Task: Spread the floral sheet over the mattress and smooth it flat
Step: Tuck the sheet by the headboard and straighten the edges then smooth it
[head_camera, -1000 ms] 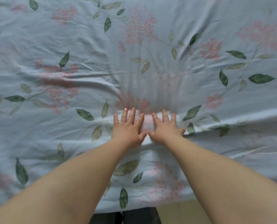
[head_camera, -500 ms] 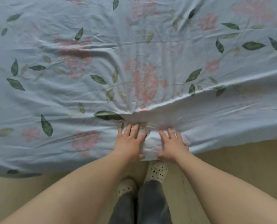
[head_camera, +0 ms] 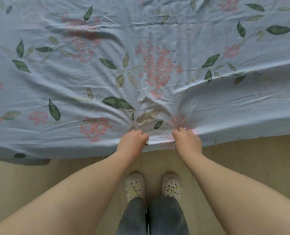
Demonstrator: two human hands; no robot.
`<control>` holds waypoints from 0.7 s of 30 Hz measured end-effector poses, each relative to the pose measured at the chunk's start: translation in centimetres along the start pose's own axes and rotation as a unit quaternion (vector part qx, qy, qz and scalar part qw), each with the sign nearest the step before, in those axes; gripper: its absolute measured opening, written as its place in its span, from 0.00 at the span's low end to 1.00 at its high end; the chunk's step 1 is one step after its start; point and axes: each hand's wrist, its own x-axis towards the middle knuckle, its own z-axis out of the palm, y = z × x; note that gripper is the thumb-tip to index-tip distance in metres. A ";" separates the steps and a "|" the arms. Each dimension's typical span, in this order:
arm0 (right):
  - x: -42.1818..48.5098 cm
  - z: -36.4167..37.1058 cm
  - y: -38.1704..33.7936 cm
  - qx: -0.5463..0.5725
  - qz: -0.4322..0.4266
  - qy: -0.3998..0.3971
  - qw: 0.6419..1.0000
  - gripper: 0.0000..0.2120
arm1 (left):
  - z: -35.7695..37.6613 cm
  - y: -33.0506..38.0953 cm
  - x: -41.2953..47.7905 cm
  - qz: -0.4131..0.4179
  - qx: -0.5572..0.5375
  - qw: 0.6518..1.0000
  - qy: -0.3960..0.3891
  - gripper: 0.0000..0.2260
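The floral sheet, pale blue with pink flower clusters and green leaves, covers the mattress across the whole upper view. Its near edge hangs over the side in front of me. My left hand grips that edge with curled fingers. My right hand grips the same edge a hand's width to the right. Creases fan out from both hands into the cloth, and a long fold runs off to the right. The mattress itself is hidden under the sheet.
Pale wooden floor lies between me and the bed. My two feet in white perforated clogs stand close to the bed edge, below my hands. The sheet's left part droops lower onto the floor side.
My hands slid back from flat on the sheet's top to its near edge, then curled and took hold of it. The view pulled back, showing floor and feet.
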 end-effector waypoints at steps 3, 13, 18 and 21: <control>-0.8 -0.7 0.1 -0.030 -0.022 -0.025 0.999 0.16 | -1.0 0.4 0.3 0.028 0.018 0.998 -0.058 0.13; 0.6 -4.0 8.4 -0.019 0.036 0.066 0.997 0.18 | -6.8 6.7 5.2 0.072 0.021 0.996 0.040 0.21; 3.6 -6.1 17.9 -0.056 0.054 0.044 0.996 0.26 | -8.8 14.2 10.8 0.089 -0.020 0.995 0.050 0.26; 4.3 -7.2 24.1 -0.095 0.002 0.012 0.995 0.22 | -9.1 20.5 13.2 0.064 -0.059 0.995 0.045 0.26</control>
